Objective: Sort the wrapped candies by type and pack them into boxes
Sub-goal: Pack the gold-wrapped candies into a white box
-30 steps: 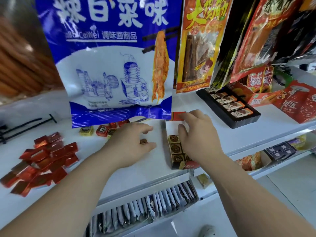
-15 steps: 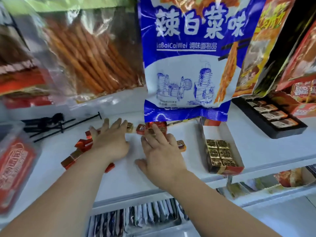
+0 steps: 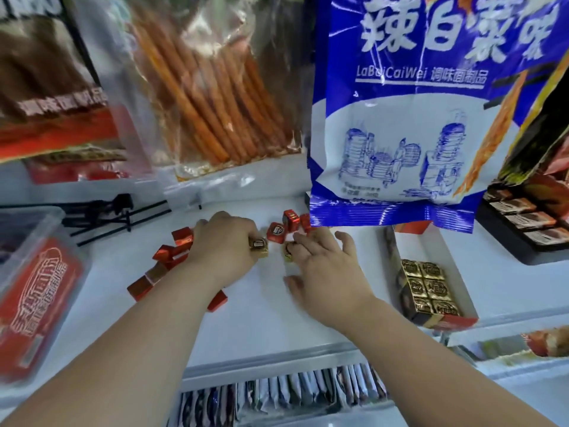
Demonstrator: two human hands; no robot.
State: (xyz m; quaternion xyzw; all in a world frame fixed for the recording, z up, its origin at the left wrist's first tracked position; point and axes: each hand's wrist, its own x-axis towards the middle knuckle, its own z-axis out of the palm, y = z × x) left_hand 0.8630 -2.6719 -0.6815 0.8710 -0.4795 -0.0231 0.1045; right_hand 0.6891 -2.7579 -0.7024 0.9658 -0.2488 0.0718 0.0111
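Looking past the hanging blue bag, I see the white shelf with the open box at right, packed gold candies at its near end. My left hand pinches a gold candy. My right hand, fingers spread, touches a second gold candy, with red candies just beyond.

A white shelf stood under even light; 1 blue bag and 1 clear bag of orange sticks hung above; below, possibly sachets.
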